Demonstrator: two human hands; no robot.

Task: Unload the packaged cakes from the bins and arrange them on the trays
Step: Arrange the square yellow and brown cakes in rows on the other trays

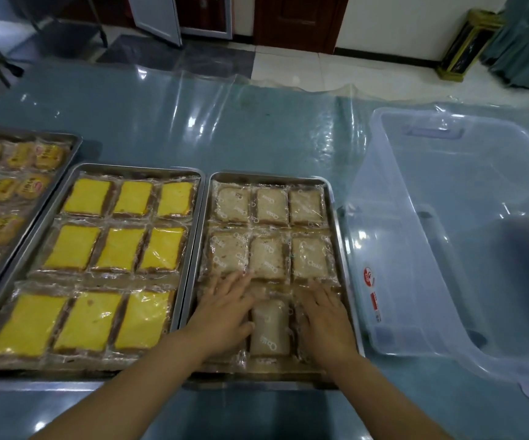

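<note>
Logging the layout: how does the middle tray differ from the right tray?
The middle tray holds yellow cakes in clear wrap; the right tray holds beige cakes in printed wrap. The middle tray is untouched; the left hand and right hand rest flat on the right tray's near row. Both are metal, three across.

Plastic-covered table (193,128): left tray (34,133), middle tray (136,168), right tray (269,176), clear bin (415,249).
</note>
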